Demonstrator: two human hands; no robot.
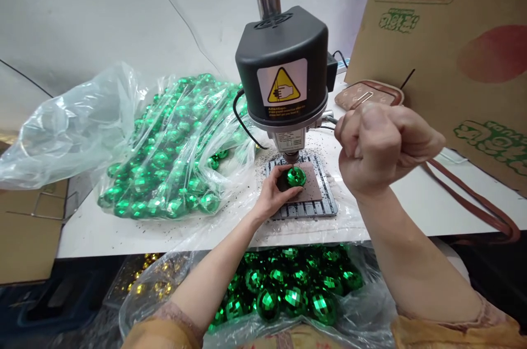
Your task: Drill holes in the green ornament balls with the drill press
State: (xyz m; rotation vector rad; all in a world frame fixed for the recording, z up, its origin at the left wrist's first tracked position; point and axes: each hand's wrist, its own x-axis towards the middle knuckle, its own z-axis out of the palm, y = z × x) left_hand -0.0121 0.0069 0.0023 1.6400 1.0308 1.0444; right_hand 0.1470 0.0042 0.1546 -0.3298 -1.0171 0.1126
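Under the black drill press [282, 69], my left hand [275, 192] holds a shiny green faceted ball [296, 176] between thumb and fingers. The ball rests on a brownish square pad [315, 181] over the slotted metal base [329, 206], with the chuck [291, 157] right above it. My right hand [376, 146] is raised to the right of the machine, its fingers curled into a fist. It appears to be round a handle of the press, but whatever lies inside the fingers is hidden.
A clear plastic bag of green balls [164, 157] lies on the white table [152, 236] at left. Another open bag of green balls [294, 297] is below the front edge. A cardboard box [444, 52] and a brown purse [370, 94] stand at right. Dark shavings surround the base.
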